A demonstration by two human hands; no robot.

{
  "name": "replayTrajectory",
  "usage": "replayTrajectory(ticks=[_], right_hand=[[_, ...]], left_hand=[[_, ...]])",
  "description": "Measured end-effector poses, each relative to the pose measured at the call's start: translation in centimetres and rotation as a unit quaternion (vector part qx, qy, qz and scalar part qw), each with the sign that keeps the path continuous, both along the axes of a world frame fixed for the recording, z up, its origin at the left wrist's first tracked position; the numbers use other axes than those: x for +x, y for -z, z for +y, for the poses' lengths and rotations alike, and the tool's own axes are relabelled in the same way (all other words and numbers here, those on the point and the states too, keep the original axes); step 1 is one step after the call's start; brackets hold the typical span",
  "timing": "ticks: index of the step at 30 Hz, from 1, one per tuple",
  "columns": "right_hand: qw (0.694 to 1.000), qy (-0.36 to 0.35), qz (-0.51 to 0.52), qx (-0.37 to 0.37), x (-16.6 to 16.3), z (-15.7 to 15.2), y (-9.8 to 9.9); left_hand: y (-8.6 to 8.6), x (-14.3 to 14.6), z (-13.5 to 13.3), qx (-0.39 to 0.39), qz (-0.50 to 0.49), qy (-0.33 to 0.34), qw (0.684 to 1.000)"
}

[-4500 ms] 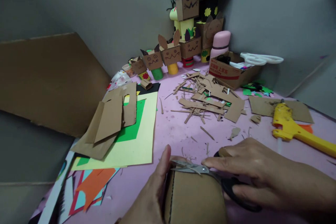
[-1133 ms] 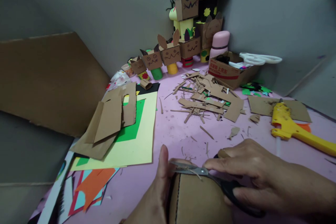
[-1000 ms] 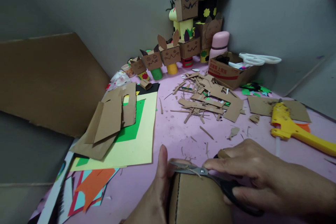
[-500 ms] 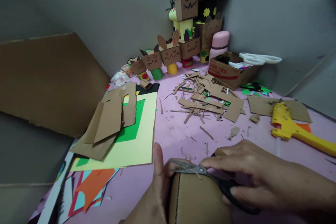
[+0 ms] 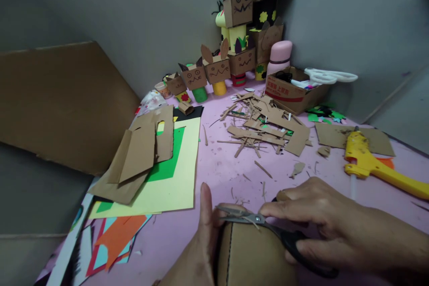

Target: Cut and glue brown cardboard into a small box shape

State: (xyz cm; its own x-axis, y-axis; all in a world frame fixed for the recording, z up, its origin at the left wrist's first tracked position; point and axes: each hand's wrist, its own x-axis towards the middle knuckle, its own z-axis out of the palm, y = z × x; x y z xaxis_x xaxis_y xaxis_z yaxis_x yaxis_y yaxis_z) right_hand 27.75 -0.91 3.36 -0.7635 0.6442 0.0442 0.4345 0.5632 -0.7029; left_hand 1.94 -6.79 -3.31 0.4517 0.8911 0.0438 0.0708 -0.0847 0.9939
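My right hand [image 5: 328,228] grips a pair of black-handled scissors [image 5: 257,219], with fingers through the handles. The blades lie slightly apart across the far edge of a brown cardboard box [image 5: 256,254], and a thin cardboard sliver hangs at them. Along the box's left side my left hand [image 5: 203,241] holds it, thumb pointing up; the other fingers are partly hidden behind the far edge, close to the blade tips. The lower part of the box runs out of view.
Cardboard scraps [image 5: 268,125] lie mid-table. A yellow glue gun [image 5: 368,161] rests at right. Colored paper [image 5: 181,187] and cut cardboard [image 5: 137,156] are at left. Behind stand cardboard animal figures [image 5: 216,71], a pink bottle [image 5: 280,53] and a small box [image 5: 295,94] holding white scissors [image 5: 331,75].
My right hand and the scissors have shifted slightly right. My left hand and the box have also moved a little to the right.
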Motion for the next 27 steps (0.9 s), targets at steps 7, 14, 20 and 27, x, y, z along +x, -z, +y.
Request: replayTrajectory(ticks=[7, 14, 20, 27], right_hand=[[1.000, -0.001, -0.003, 0.012, 0.0, 0.0, 0.1], [1.000, -0.003, -0.001, 0.013, 0.0, -0.1, -0.1], [1.000, -0.010, 0.012, -0.005, -0.1, 0.0, 0.2], [0.999, 0.005, -0.008, -0.033, -0.2, 0.4, 0.6]], left_hand=[[0.3, -0.1, 0.0, 0.003, -0.002, 0.001, 1.000], [0.8, -0.5, -0.1, -0.009, 0.004, -0.001, 1.000], [1.7, -1.4, -0.5, 0.002, 0.016, -0.019, 1.000], [2.0, -2.2, -0.5, -0.019, 0.034, -0.015, 0.999]])
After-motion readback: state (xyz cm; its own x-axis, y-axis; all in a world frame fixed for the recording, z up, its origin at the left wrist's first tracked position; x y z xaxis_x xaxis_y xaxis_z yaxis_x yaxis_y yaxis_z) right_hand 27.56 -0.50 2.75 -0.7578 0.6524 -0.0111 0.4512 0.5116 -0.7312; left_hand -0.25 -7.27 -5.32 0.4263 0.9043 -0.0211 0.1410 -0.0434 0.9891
